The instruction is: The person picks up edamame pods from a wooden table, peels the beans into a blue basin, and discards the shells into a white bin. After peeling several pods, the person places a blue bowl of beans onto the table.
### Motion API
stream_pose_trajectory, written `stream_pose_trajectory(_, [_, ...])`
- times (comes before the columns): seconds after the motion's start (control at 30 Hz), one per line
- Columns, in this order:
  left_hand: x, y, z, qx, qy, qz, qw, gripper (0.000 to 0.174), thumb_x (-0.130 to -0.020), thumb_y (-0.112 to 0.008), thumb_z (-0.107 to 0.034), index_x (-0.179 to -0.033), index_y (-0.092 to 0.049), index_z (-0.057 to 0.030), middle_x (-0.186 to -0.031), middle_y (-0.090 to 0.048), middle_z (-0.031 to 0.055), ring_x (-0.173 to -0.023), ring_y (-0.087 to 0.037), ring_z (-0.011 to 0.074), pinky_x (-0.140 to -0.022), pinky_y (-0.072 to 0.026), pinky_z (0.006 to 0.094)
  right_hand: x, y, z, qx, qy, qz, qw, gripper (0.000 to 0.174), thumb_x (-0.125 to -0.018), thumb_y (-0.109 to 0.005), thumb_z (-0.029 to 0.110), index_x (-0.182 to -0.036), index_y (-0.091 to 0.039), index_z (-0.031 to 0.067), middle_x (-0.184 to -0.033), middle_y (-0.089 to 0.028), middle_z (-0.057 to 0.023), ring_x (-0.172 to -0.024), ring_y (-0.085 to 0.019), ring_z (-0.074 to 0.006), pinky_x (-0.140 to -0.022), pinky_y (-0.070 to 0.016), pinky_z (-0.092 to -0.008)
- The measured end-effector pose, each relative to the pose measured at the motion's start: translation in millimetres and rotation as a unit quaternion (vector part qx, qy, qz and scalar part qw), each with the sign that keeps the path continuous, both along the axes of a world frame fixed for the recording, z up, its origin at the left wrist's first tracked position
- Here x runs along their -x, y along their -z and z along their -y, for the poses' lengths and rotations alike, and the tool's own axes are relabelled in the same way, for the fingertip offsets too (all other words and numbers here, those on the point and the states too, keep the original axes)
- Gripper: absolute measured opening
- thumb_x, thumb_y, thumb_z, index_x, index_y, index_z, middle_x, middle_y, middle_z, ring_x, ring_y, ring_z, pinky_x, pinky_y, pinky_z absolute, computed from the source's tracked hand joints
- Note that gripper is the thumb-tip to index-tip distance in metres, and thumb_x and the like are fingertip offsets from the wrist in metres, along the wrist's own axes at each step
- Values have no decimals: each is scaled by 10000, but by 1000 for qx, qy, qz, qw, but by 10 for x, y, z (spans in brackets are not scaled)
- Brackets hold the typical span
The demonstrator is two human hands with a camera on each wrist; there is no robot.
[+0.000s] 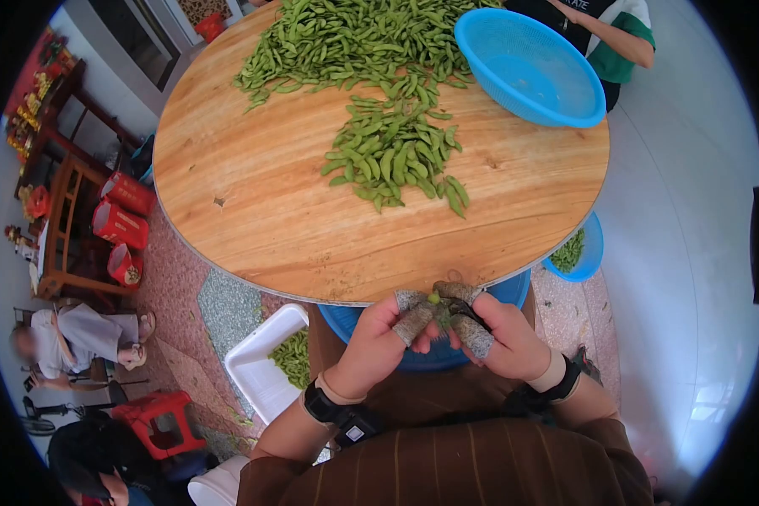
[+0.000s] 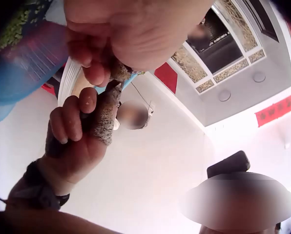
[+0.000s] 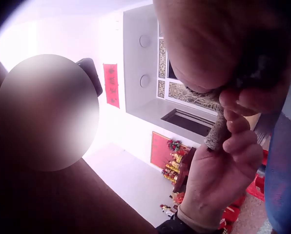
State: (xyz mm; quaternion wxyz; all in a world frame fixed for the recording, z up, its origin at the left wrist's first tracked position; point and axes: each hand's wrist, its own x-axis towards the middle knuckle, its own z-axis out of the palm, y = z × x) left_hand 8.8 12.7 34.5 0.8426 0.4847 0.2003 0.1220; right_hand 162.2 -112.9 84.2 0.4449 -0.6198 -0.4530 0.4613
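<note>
Both hands meet just past the near edge of the round wooden table point(image 1: 253, 244), over a large blue basin point(image 1: 341, 323). Grey fabric sleeves cover the thumb and a finger on each. My left hand point(image 1: 378, 341) pinches a small green pod point(image 1: 433, 298), mostly hidden between the fingertips. Curled in my right hand point(image 1: 514, 339) is a dark tool point(image 1: 472, 314), its kind unclear; the left wrist view shows the fingers wrapped round it. Farther in on the tabletop lies a loose heap of green soybean pods point(image 1: 388, 156), joined to a bigger pile point(image 1: 354, 42) behind.
A blue plastic basket point(image 1: 531, 72) sits tilted at the table's right. Below stand a white bin point(image 1: 243, 358) with pods and a second blue basin point(image 1: 597, 244) with pods. A red stool point(image 1: 162, 422) and seated people are at left; another person stands across the table.
</note>
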Motion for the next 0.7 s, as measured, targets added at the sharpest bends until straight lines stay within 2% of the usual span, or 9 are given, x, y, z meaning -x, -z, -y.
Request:
stream_pose_trajectory(0.07, [-3,-6,15,-20,-12,10,1000,124,-934,-519,-129,-1005,-560,-36,-805,-611,23,-644,-544,86,-592,-444,220,11,5,-11,16,-2,16,1000,406,-861,-492,41,-1264,-456,12,-773,-614,-57,-703,-611,-147,-639,-482,-269])
stream_pose_trajectory(0.13, [-13,-22,31,-48,-35,2,998,97,-928,-529,-100,-995,-555,-35,-816,-617,29,-659,-550,84,-602,-451,218,28,37,-20,-33,17,15,999,285,-892,-489,94,-1165,-517,15,-748,-579,18,-556,-510,-37,-477,-402,-192])
stream_pose_trajectory(0.23, [-32,-6,61,-64,-51,4,997,79,-924,-532,-85,-983,-553,-36,-829,-622,34,-661,-558,87,-606,-456,222,3,60,-9,-17,8,33,999,333,-873,-498,62,-1200,-507,1,-762,-612,-52,-694,-608,-137,-638,-483,-269])
stream_pose_trajectory(0.37, [-37,-13,62,-179,-46,-4,983,101,-931,-530,-121,-988,-552,-40,-804,-618,41,-626,-545,97,-583,-446,217,-1,95,-24,-20,37,-30,999,266,-883,-519,73,-1138,-542,1,-762,-595,-12,-694,-581,-105,-635,-478,-255])
stream_pose_trajectory(0.43, [-12,-24,26,93,35,0,995,151,-938,-523,-191,-978,-551,-48,-724,-584,45,-566,-505,100,-528,-399,225,-58,113,5,43,7,-241,969,246,-896,-544,94,-1130,-554,19,-772,-574,19,-665,-531,-63,-588,-444,-218])
stream_pose_trajectory(0.47, [-10,0,31,93,35,-1,995,151,-938,-523,-191,-978,-551,-48,-724,-584,45,-566,-505,100,-528,-399,225,-57,161,21,43,7,-242,969,246,-896,-544,94,-1130,-554,19,-772,-574,19,-665,-531,-63,-588,-444,-218])
stream_pose_trajectory(0.53, [2,86,44,328,93,117,933,224,-938,-504,-263,-980,-547,-47,-653,-536,46,-519,-458,105,-485,-337,239,-27,272,58,-14,-9,-257,966,236,-906,-558,123,-1124,-570,32,-767,-565,28,-614,-490,-35,-520,-385,-187])
stream_pose_trajectory(0.63, [16,139,8,338,121,109,927,257,-938,-491,-280,-999,-542,-35,-630,-510,49,-506,-441,107,-476,-310,254,-2,216,11,-58,36,-146,987,228,-911,-577,171,-1092,-588,34,-720,-547,36,-551,-439,-11,-462,-325,-175])
stream_pose_trajectory(0.7, [24,164,0,320,144,100,931,263,-939,-489,-274,-1016,-542,-29,-630,-510,49,-502,-438,108,-475,-312,253,-65,193,-9,-30,37,-182,982,215,-899,-596,166,-1068,-597,32,-696,-541,41,-533,-434,-11,-452,-322,-177])
